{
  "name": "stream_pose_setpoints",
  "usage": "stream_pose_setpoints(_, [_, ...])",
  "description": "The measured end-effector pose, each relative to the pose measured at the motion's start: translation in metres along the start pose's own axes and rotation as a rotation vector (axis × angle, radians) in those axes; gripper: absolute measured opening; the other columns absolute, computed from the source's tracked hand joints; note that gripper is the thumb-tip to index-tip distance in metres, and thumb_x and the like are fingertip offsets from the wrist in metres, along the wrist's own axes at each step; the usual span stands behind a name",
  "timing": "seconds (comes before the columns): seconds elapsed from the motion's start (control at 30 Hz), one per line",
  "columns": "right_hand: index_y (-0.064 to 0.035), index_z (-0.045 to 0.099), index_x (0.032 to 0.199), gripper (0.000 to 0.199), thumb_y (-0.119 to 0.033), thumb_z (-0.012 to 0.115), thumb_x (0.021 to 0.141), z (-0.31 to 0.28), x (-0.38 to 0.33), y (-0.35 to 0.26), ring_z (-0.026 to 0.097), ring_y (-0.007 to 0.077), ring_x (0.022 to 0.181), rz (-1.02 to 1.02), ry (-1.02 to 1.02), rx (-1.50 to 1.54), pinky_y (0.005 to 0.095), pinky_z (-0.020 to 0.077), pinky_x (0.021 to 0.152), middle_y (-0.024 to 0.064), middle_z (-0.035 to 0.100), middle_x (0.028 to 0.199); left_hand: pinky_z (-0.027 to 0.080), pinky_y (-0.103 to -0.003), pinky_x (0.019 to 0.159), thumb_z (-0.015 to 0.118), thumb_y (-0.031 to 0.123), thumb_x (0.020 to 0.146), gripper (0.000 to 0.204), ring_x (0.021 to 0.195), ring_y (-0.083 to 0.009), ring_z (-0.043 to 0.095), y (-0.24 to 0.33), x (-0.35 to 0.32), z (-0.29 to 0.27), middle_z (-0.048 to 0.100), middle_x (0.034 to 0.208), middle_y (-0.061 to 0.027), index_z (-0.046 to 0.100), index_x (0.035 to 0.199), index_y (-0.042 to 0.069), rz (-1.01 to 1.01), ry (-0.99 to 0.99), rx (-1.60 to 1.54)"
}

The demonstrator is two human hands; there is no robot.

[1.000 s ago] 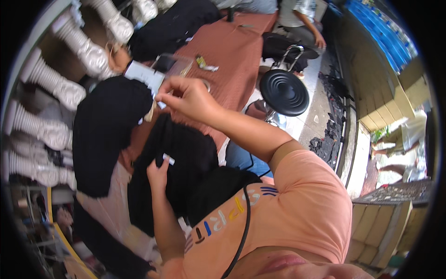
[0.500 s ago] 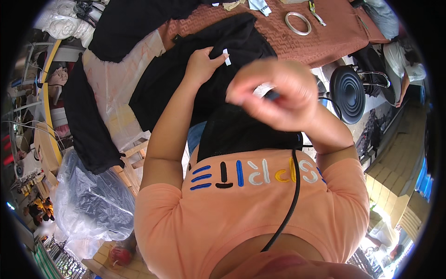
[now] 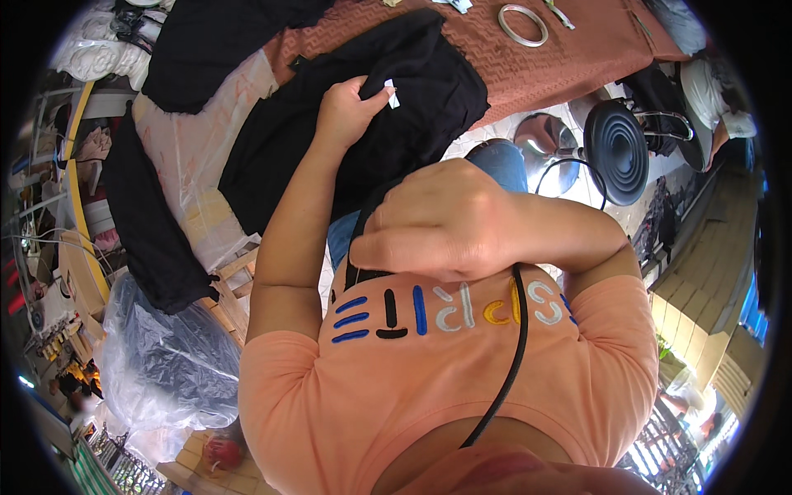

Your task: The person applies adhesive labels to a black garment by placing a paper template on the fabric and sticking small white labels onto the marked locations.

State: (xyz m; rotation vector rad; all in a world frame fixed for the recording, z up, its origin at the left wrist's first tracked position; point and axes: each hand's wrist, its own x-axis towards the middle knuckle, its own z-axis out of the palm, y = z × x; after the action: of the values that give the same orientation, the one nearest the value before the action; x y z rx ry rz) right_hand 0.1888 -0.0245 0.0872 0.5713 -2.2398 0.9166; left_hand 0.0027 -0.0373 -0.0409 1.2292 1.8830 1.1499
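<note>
Black fabric (image 3: pixel 280 153), which looks like a garment, lies over the table edge and toward my lap. My left hand (image 3: pixel 345 111) is closed on it, thumb and fingers pinching the fabric beside a small white label (image 3: pixel 391 94). Close in front of my chest, my right hand (image 3: pixel 450 219) is closed with its back to the view. Its fingers curl under, so whatever they hold, if anything, is hidden. Black material (image 3: pixel 358 266) shows just below and beside that hand.
Brown patterned cloth (image 3: pixel 569 74) covers the table, with a tape ring (image 3: pixel 523 25) on it. A round black stool (image 3: pixel 615 153) stands at the right. More black fabric (image 3: pixel 153 223) and clear plastic (image 3: pixel 165 355) lie at the left. Another person (image 3: pixel 716 107) is at far right.
My right hand has come down and left, closer to my chest, and now covers part of the black material there. My left hand keeps its pinch beside the label.
</note>
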Motion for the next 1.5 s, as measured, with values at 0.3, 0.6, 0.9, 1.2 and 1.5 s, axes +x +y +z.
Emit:
stream_pose_setpoints(0.3, [-0.0045, 0.067, 0.09, 0.011, -0.002, 0.068, 0.08, -0.015, -0.031, 0.056, 0.063, 0.0132, 0.077, 0.641, 0.205, 0.233, 0.0237, 0.0496, 0.069, 0.0031, 0.066, 0.086, 0.049, -0.031, 0.077, 0.075, 0.039, 0.077, 0.068, 0.082, -0.0189, 0.063, 0.002, -0.002, -0.012, 0.067, 0.092, -0.0201, 0.057, 0.106, -0.02, -0.144, -0.055, -0.133])
stream_pose_setpoints(0.6, [-0.0043, 0.07, 0.094, 0.014, -0.01, 0.069, 0.082, 0.005, -0.094, 0.127, 0.061, 0.0071, 0.075, 1.064, 0.316, 0.237, 0.022, 0.0488, 0.069, 0.0014, 0.067, 0.081, 0.036, -0.033, 0.103, 0.079, 0.042, 0.073, 0.096, 0.123, -0.0323, 0.048, 0.003, -0.002, -0.021, 0.048, 0.127, -0.0345, 0.034, 0.127, -0.025, -0.236, -0.138, -0.264])
stream_pose_setpoints(0.9, [-0.0061, 0.072, 0.095, 0.014, -0.009, 0.067, 0.082, 0.005, -0.095, 0.128, 0.061, 0.0091, 0.076, 0.997, 0.288, 0.144, 0.0227, 0.048, 0.069, 0.0016, 0.064, 0.083, 0.037, -0.033, 0.102, 0.079, 0.041, 0.073, 0.095, 0.121, -0.0313, 0.05, 0.002, 0.0, -0.023, 0.05, 0.125, -0.0341, 0.036, 0.126, -0.025, -0.266, -0.178, -0.3])
stream_pose_setpoints(1.2, [-0.0063, 0.072, 0.095, 0.014, -0.01, 0.067, 0.083, 0.007, -0.098, 0.131, 0.06, 0.0092, 0.074, 0.959, 0.294, 0.136, 0.0226, 0.0477, 0.068, 0.0009, 0.064, 0.081, 0.04, -0.031, 0.098, 0.079, 0.04, 0.073, 0.09, 0.113, -0.0267, 0.056, -0.004, 0.001, -0.019, 0.057, 0.116, -0.0296, 0.041, 0.123, -0.025, -0.235, -0.107, -0.268])
stream_pose_setpoints(1.5, [-0.0022, 0.068, 0.099, 0.014, -0.008, 0.066, 0.086, -0.018, -0.094, 0.13, 0.059, 0.005, 0.08, 1.052, 0.388, 0.141, 0.0196, 0.0478, 0.073, -0.0009, 0.066, 0.088, 0.041, -0.031, 0.097, 0.079, 0.042, 0.071, 0.096, 0.115, -0.0303, 0.054, -0.025, 0.009, -0.015, 0.054, 0.119, -0.0335, 0.038, 0.125, -0.025, -0.255, -0.103, -0.26])
